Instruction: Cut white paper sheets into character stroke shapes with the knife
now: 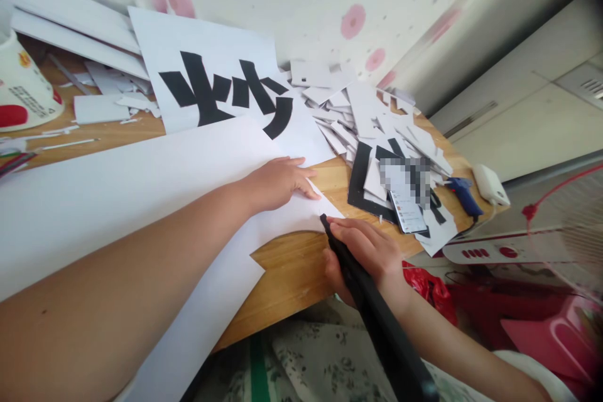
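My left hand (282,182) lies flat, fingers spread, on a large white foam-like sheet (155,188). The sheet runs across the table from the left and narrows to a point on the right, with a curved edge along its near side. My right hand (367,251) is wrapped round a long black knife-like tool (372,308), and its fingertips are near the sheet's right tip. The tool's front end meets the sheet close to that curved edge; no blade can be made out. Behind the sheet lies white paper (226,38) with black brush-style character strokes (202,88).
White offcuts (339,107) are heaped at the back right. Beside them are a black character piece (358,176), a phone (407,201) and a blue glue gun (465,196). A white printed cup (28,81) stands far left. The wooden table's edge (282,314) runs in front of me.
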A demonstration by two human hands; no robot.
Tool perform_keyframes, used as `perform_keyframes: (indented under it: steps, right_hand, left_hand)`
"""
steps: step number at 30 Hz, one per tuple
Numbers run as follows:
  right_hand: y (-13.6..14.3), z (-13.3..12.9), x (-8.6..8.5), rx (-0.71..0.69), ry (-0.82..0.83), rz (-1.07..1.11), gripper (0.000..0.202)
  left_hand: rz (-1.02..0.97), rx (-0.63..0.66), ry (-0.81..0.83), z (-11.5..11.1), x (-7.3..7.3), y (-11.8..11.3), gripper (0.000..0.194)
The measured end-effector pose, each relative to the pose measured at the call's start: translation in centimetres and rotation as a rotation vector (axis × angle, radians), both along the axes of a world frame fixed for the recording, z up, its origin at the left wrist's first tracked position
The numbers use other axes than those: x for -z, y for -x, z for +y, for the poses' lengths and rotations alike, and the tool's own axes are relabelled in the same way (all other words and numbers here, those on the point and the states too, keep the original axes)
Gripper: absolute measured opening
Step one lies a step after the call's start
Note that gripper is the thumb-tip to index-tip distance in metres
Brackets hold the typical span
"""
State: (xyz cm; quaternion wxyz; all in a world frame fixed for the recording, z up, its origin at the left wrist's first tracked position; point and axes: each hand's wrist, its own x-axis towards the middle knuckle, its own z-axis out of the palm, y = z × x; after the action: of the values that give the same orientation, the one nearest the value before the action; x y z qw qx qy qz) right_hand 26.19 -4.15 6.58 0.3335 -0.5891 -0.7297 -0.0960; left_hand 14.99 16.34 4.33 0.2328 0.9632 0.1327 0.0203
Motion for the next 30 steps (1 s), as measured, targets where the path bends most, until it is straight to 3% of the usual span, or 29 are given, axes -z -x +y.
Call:
perform_keyframes:
  steps: [30]
  right_hand:
    - [0.9,-1.9,0.3,0.015,0.028,-0.061,0.026]
  left_hand:
    - [-0.006,-0.018,0.006,0.1,0.2,0.1,0.057]
